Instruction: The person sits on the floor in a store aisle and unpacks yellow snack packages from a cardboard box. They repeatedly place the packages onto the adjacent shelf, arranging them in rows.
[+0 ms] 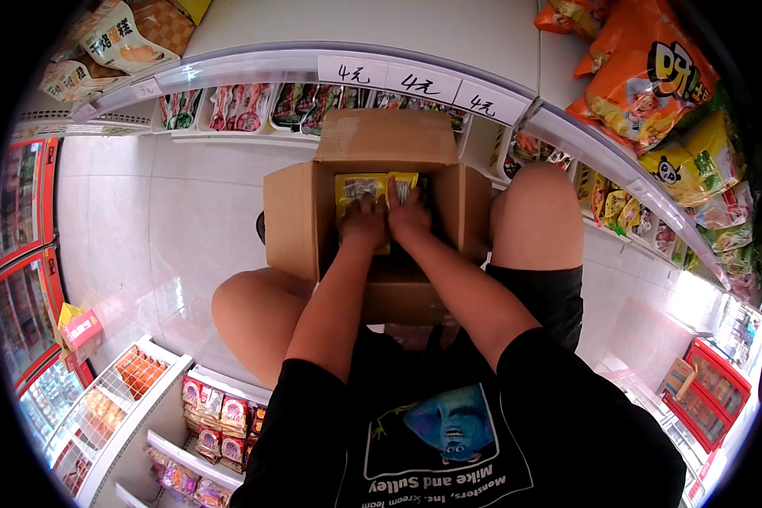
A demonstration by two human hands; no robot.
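Note:
An open cardboard box (386, 138) stands between my knees, its flaps folded outward. Inside it, my left hand (364, 223) lies palm down on a yellow packet (359, 185) with a clear window or pale panel. Close beside it, my right hand (409, 214) touches a second yellow packet (406, 180), the index finger stretched along that packet's left edge. My palms hide much of both packets, so whether either hand grips one cannot be seen. Deep shadow covers the box's right side and near end.
Ahead, a shelf edge (254, 62) with handwritten price tags overhangs white trays of packaged snacks (238, 109). Orange snack bags (641, 82) lie on the shelf at right. Red-framed coolers (22, 197) line the left. Behind me at lower left is a snack rack (133, 419).

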